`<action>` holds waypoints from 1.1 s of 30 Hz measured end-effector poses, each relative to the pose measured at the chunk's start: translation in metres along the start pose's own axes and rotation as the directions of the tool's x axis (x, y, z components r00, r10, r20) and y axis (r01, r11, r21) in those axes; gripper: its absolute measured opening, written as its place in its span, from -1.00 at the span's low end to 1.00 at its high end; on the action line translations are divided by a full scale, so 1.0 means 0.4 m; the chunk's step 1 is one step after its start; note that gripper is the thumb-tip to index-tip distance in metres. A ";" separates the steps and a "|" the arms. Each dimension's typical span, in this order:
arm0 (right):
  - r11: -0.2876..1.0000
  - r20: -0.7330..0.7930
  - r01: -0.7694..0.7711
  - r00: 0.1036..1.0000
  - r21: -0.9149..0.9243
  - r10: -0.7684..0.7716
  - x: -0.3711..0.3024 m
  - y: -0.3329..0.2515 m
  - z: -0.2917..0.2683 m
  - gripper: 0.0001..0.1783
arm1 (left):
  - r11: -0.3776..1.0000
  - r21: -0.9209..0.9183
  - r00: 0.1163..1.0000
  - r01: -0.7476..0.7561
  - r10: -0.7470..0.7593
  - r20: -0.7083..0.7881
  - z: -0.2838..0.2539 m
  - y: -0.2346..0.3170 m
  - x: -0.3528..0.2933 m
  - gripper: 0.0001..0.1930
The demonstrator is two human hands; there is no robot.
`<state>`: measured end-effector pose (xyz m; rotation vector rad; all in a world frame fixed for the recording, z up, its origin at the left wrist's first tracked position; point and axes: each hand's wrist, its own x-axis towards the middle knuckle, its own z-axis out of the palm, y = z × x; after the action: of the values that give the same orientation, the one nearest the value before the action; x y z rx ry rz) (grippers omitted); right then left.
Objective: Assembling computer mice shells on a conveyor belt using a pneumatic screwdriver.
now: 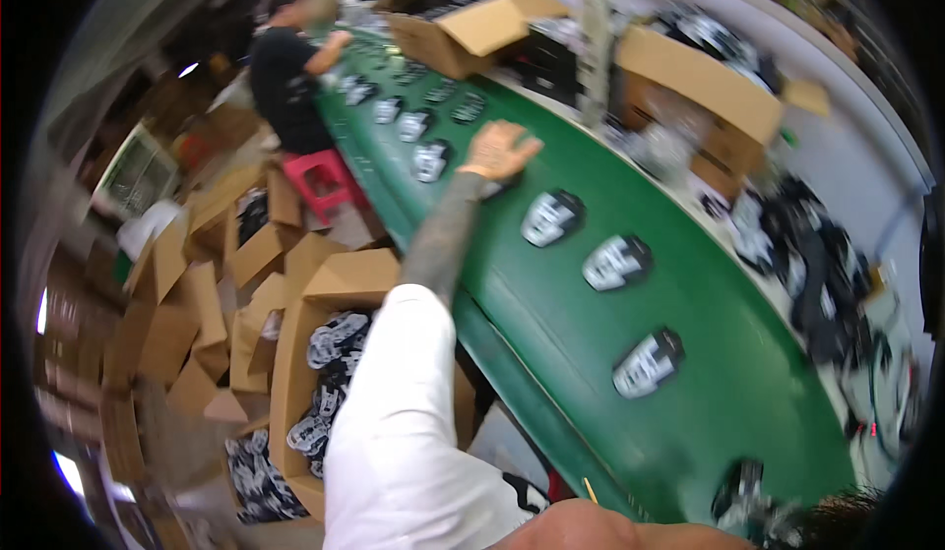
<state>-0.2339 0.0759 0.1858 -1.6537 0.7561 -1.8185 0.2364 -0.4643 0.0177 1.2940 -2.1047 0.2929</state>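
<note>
My left hand (500, 151) reaches across the green work surface (551, 343), back up and fingers spread. It seems to hold nothing. Partly hidden under its wrist is a dark rounded piece (504, 188). To the right of the hand, spaced along the surface, lie black-and-white rounded pieces: one (552, 218) nearest, another (617, 262) beyond it, a third (649, 363) nearer to me. On the hand's other side lies a similar piece (431, 160), with several more farther off. My right hand does not show; bare skin at the lower edge is too close to make out.
A carton (295, 393) full of black-and-white pieces stands left of the surface, among other open cartons (177, 324). A person (285, 83) works at the far end beside a red stool (325, 184). Cartons (704, 97) and dark material (812, 255) line the right side.
</note>
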 end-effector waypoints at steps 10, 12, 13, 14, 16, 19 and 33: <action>0.973 -0.306 0.022 0.951 0.228 0.050 0.032 0.059 0.130 0.01 | 0.911 -0.334 0.865 -0.241 0.358 0.353 -0.150 0.913 -0.409 -0.27; 0.968 -0.399 0.025 0.914 0.250 0.079 0.046 0.070 0.177 0.05 | 0.928 -0.358 0.891 -0.101 0.244 0.383 -0.142 0.922 -0.437 -0.36; 0.958 -0.335 0.028 0.940 0.286 0.072 0.041 0.071 0.160 0.04 | 0.906 -0.420 0.892 -0.049 0.229 0.391 -0.149 0.922 -0.451 -0.38; 0.942 -0.262 0.073 0.965 0.329 0.017 0.038 0.077 0.146 0.04 | 0.834 -0.547 0.946 -0.072 0.230 0.227 -0.154 0.915 -0.473 -0.40; 0.918 -0.062 0.099 0.995 0.383 -0.082 0.022 0.066 0.094 0.04 | 0.269 -0.885 0.917 0.380 0.018 0.399 -0.225 0.943 -0.521 -0.50; 0.898 -0.043 0.138 0.990 0.418 -0.132 0.011 0.054 0.109 -0.07 | -0.879 -0.132 0.664 0.458 0.239 0.709 -0.298 0.977 -0.620 -0.55; 0.938 -0.100 0.134 0.989 0.319 -0.108 -0.004 0.097 0.123 0.03 | -0.876 -0.064 0.685 0.478 0.326 0.651 -0.285 1.045 -0.690 -0.43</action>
<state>-0.1834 0.0488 0.1602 -1.4436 0.3648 -1.9823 0.0078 -0.0051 -0.0095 0.1378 -0.2646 -2.4180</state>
